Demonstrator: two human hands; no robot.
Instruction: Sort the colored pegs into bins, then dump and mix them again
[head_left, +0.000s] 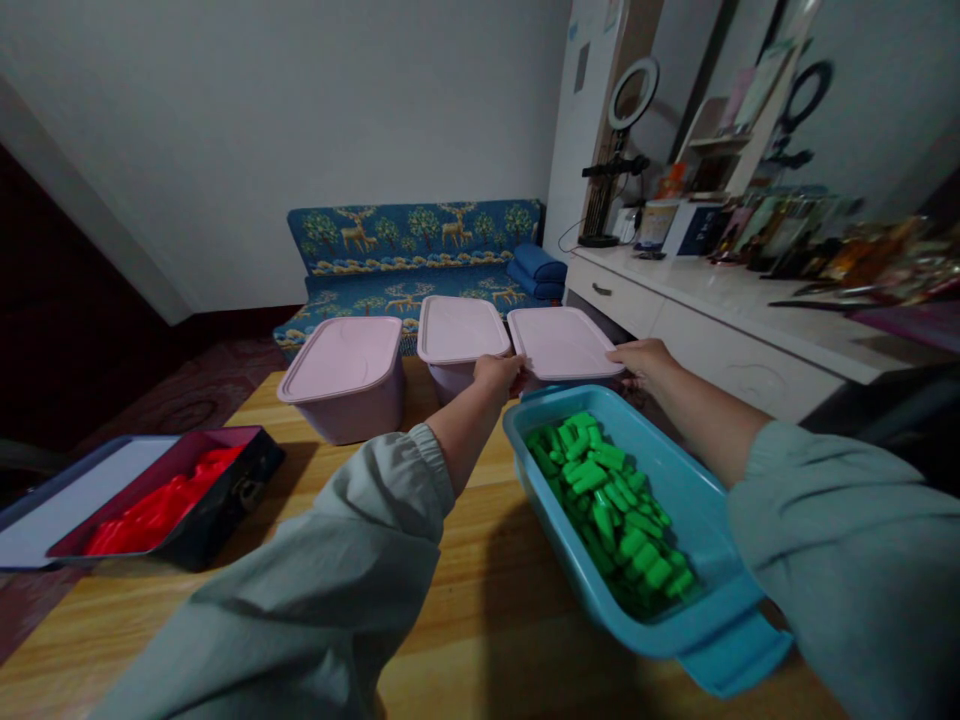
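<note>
Both hands reach forward to the rightmost pink lidded storage box (562, 340). My left hand (498, 373) is closed at its near left corner, fingers partly hidden, and also lies close to the middle pink box (461, 330). On the opposite side, my right hand (642, 362) grips the right edge of the same box, thumb near the lid's rim. Whether the fingers hold the lid or the body below cannot be seen. Just in front stands a blue plastic bin (555, 530) with many small green pieces (607, 490) inside.
A third pink lidded box (349, 365) stands left on the wooden table (442, 610). Front left, an open dark box (232, 500) holds red pieces (169, 505). Behind are a patterned blue sofa (416, 235) and, to the right, a cluttered white dresser (720, 290).
</note>
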